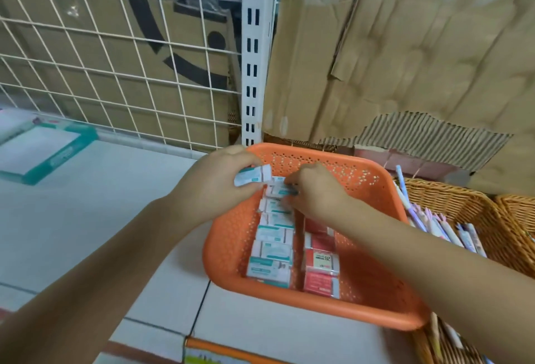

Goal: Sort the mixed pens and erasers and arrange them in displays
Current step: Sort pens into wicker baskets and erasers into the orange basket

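An orange perforated basket (pixel 373 190) sits on the white shelf. Inside it runs a row of several teal-and-white erasers (pixel 272 250) on the left and a shorter row of red erasers (pixel 321 274) on the right. My left hand (pixel 214 187) grips a teal-and-white eraser (pixel 252 177) just above the basket's far left corner. My right hand (pixel 315 192) pinches another teal eraser (pixel 279 191) at the far end of the teal row. A wicker basket (pixel 451 198) to the right holds several pens (pixel 443 227).
A white wire grid (pixel 115 53) and a slotted white upright (pixel 256 53) stand behind the shelf, with torn cardboard (pixel 405 59) at the back right. A teal-edged box (pixel 43 149) lies at the far left. A second wicker basket (pixel 518 207) peeks in at the right edge.
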